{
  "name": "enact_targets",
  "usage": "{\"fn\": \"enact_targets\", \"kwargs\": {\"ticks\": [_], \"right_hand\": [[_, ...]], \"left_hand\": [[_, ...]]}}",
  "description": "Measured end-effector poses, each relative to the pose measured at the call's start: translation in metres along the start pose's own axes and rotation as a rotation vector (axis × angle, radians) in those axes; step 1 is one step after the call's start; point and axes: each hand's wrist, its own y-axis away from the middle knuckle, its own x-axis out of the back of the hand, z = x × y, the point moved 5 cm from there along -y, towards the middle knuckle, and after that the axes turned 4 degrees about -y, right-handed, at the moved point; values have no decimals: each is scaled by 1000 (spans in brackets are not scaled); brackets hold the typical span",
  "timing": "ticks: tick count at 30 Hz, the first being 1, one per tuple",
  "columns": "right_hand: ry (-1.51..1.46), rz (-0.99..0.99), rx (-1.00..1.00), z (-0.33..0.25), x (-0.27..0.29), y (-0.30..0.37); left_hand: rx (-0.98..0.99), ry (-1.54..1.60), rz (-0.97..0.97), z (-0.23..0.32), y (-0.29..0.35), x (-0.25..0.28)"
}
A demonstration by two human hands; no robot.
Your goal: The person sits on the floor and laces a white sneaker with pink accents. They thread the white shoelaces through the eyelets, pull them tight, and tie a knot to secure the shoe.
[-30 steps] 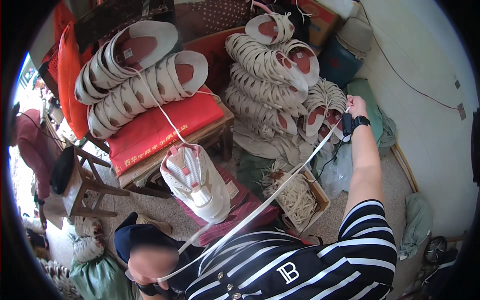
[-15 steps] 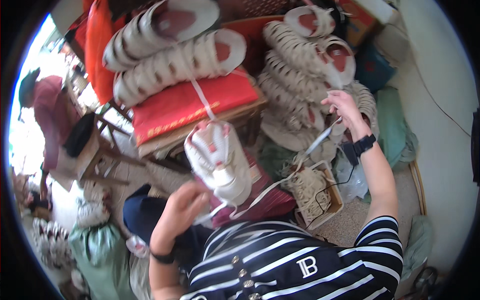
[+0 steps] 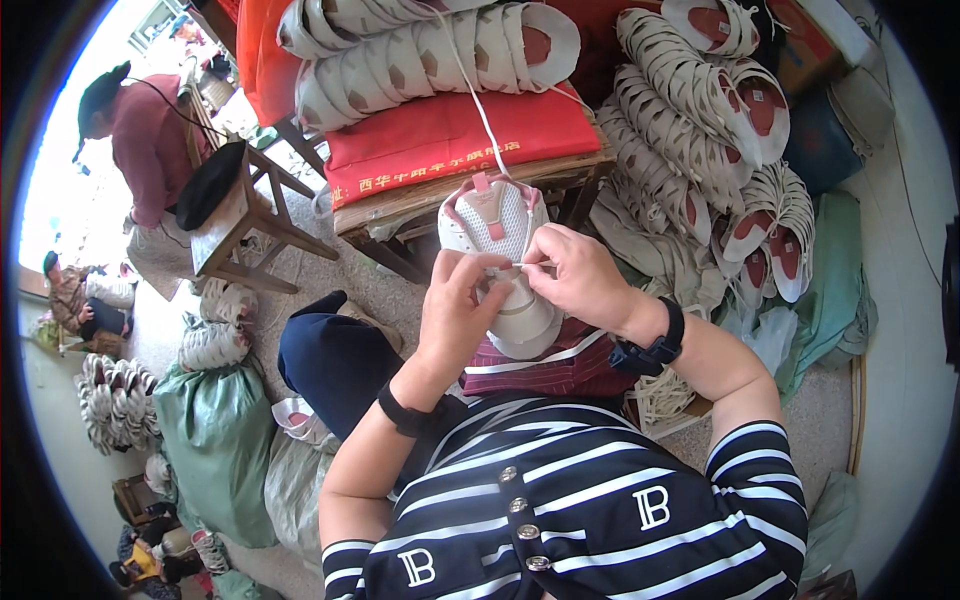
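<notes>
On my lap sits a white and beige shoe upper (image 3: 495, 215) with pink trim and a mesh part, its rounded end toward me. My right hand (image 3: 585, 280) is closed in a pinch on a thin white shoelace (image 3: 525, 265) over the middle of the upper. My left hand (image 3: 462, 295) is curled against the other side, thumb and forefinger meeting around the same lace; its fingertips partly hide it. Another length of white lace (image 3: 487, 120) runs from the far end of the upper up to the table. A maroon striped cloth (image 3: 500, 378) lies beneath the upper.
Ahead stands a wooden table (image 3: 400, 210) covered by a red cloth (image 3: 420, 165), bearing rows of nested uppers (image 3: 430, 65). More stacked uppers (image 3: 680, 140) are at the right, above a box of laces (image 3: 665, 400). A stool (image 3: 245, 215) and green sack (image 3: 215, 450) stand left, near a person (image 3: 160, 150).
My right hand has come in from far right to the upper, and my left hand has moved up to meet it. The lace stretched out to the right is now drawn in. The view has shifted.
</notes>
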Motion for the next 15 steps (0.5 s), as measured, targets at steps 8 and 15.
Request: {"fn": "enact_targets", "kwargs": {"ticks": [8,15], "right_hand": [[299,18,109,-13,-10,-3],[224,-47,74,-7,-16,-3]], "left_hand": [[1,24,-36,-2,1,-3],[-51,25,-37,-8,3,-4]]}}
